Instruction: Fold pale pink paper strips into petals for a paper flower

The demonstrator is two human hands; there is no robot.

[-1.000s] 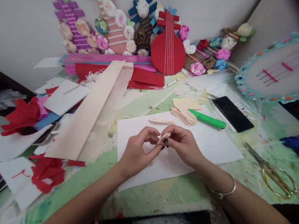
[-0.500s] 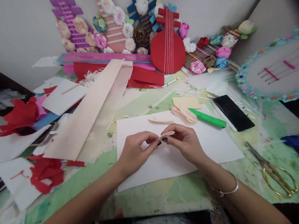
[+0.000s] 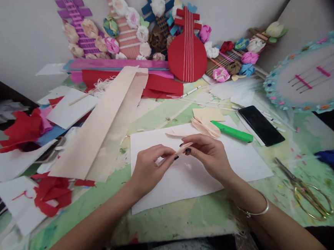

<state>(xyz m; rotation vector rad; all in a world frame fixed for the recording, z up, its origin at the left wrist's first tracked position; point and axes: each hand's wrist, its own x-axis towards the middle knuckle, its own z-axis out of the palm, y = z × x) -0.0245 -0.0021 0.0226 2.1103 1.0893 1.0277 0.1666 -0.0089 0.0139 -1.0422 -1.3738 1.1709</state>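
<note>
Between my two hands, over the white sheet (image 3: 172, 194), is a small pale peach paper petal (image 3: 184, 148). My left hand (image 3: 153, 166) pinches its left end between thumb and fingers. The thumb and fingertips of my right hand (image 3: 208, 154) are closed at its right end. Just beyond my fingers, a thin peach paper strip (image 3: 177, 134) lies on the sheet. Next to it rest a bundle of peach paper petals (image 3: 206, 126) and a green roll (image 3: 232, 131), perhaps tape or crepe paper.
Gold-handled scissors (image 3: 303, 189) lie at the right, below a black phone (image 3: 261, 125). Long peach crepe paper (image 3: 97, 126) stretches across the left. Red scraps (image 3: 52, 193) and white boards are heaped farther left. Decorated paper instruments, including a red lute (image 3: 187, 56), lean along the wall.
My right hand has moved slightly right and its fingers have shifted on the petal. The petal now tilts up a little more. My left hand has barely moved.
</note>
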